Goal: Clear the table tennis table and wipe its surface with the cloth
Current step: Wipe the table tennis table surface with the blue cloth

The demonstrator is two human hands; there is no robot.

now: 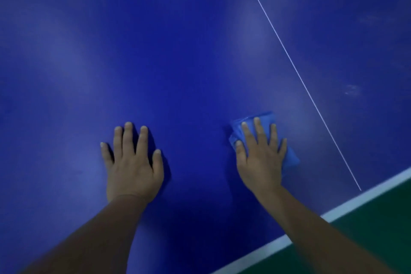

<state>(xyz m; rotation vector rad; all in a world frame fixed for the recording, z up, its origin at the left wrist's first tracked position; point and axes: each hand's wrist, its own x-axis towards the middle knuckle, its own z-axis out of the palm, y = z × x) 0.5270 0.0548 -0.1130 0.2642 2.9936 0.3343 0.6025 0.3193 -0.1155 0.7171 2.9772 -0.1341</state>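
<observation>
Hands lie flat on the blue table tennis table [178, 51], well apart from each other. The left hand [133, 162] rests palm-down on the bare surface, fingers straight and spread, holding nothing. The right hand [260, 158] presses a folded blue cloth [264, 119] against the tabletop with straight fingers; the cloth shows beyond the fingertips and at both sides of the hand. A thin white centre line [300, 75] runs just right of the cloth, meeting the white edge band [364, 196] beside green floor [378, 229].
</observation>
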